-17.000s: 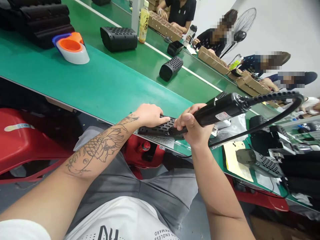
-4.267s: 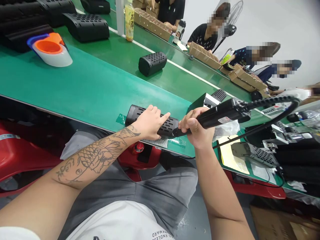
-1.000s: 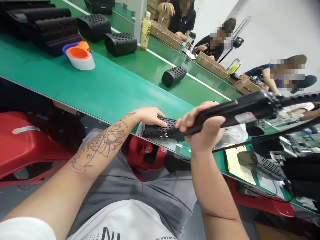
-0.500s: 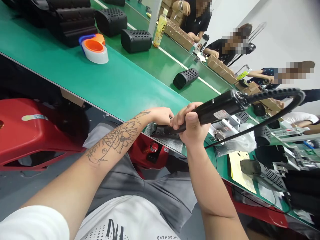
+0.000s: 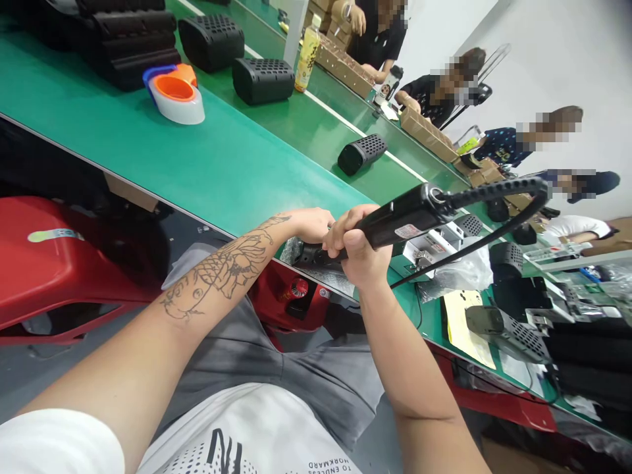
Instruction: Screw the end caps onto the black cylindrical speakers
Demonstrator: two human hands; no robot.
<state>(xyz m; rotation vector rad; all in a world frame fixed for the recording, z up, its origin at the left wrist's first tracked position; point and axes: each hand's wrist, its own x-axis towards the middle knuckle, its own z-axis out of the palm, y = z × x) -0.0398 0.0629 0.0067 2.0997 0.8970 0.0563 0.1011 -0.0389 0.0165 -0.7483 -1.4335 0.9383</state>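
My right hand (image 5: 364, 253) is wrapped round a black corded electric screwdriver (image 5: 402, 220), thumb along its body. The screwdriver slants down to the left, and its thick ribbed cable curves away from the upper end. Its tip is hidden by my hands. Below it, a black part (image 5: 312, 254) lies on clear bubble wrap (image 5: 336, 279) at the near bench edge. My left hand (image 5: 312, 225) rests on the part's far side, closed, with its fingertips mostly hidden behind the hand.
On the green bench (image 5: 217, 171) stands a tape roll (image 5: 185, 108) in an orange holder. Black perforated housings (image 5: 264, 80) and a drink bottle (image 5: 307, 56) stand beyond. A metal device (image 5: 429, 249), plastic bag (image 5: 464, 270) and yellow sheet (image 5: 467, 322) lie right. Co-workers sit opposite.
The upper end of the screwdriver has swung left with my right hand, which shifted slightly left. My left hand keeps its place by the part. The whole view has drifted a little.
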